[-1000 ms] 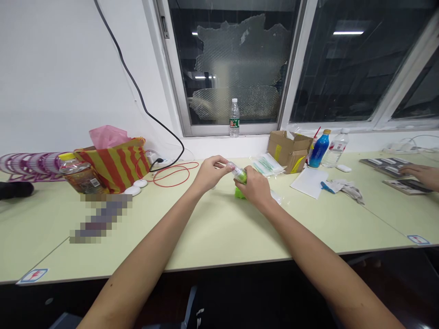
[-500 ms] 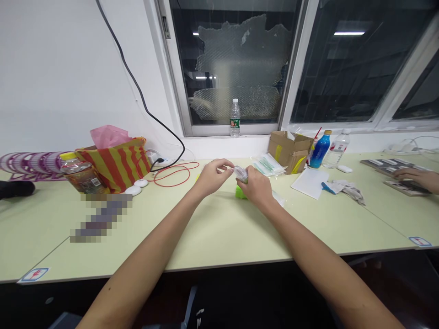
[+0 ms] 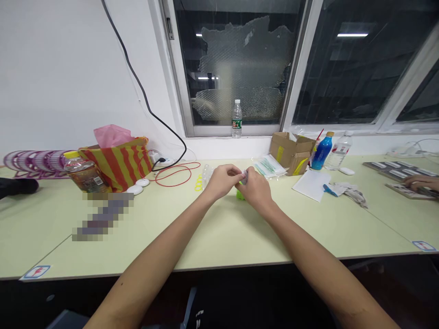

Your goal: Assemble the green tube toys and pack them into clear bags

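Windowsill bottle [image 3: 237, 122], 1 o'clock: green label, red and white characters, too small to read.
Yellow-capped bottle [image 3: 89, 178], 9 o'clock: barcode on the label, print illegible.
Desk sticker [image 3: 37, 272], 8 o'clock: blue border, red mark, undecipherable.
Second sticker [image 3: 424, 246], 4 o'clock: blue border, reddish mark, undecipherable.
Dark surface [image 3: 219, 306], 6 o'clock: white marks, unreadable.

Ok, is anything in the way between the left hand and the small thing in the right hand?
Nothing visible: the left hand is right at the small clear item in the right hand. Much of it is hidden, so I can't confirm contact.
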Action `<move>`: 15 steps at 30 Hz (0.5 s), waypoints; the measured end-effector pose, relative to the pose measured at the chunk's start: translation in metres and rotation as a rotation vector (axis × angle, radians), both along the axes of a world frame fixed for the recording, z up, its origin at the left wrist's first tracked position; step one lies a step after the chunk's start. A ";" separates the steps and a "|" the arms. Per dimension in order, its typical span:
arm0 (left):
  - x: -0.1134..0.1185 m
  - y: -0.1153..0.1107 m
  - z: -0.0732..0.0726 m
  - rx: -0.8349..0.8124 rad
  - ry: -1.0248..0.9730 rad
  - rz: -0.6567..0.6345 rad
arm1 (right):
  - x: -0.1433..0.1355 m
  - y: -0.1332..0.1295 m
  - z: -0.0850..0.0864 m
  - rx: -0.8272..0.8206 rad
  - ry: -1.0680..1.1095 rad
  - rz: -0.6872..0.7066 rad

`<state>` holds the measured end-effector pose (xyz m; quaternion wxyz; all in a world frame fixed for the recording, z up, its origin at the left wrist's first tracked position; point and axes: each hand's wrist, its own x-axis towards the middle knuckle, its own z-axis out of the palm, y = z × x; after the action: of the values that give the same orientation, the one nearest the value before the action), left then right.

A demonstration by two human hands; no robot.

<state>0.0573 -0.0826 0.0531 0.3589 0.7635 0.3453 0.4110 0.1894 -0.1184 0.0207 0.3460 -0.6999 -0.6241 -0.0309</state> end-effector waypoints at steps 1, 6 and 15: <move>-0.001 0.001 0.001 -0.010 -0.027 -0.001 | 0.001 -0.001 0.001 -0.001 0.096 0.051; -0.018 0.008 0.010 -0.121 -0.154 -0.045 | 0.008 0.000 0.007 -0.058 0.679 0.412; -0.026 0.012 0.013 -0.115 -0.169 -0.247 | 0.020 0.010 0.003 -0.023 1.009 0.619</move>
<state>0.0309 -0.0706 0.0662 0.4776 0.7412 0.2404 0.4060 0.2092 -0.1081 0.0238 0.5854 -0.4170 -0.5580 0.4148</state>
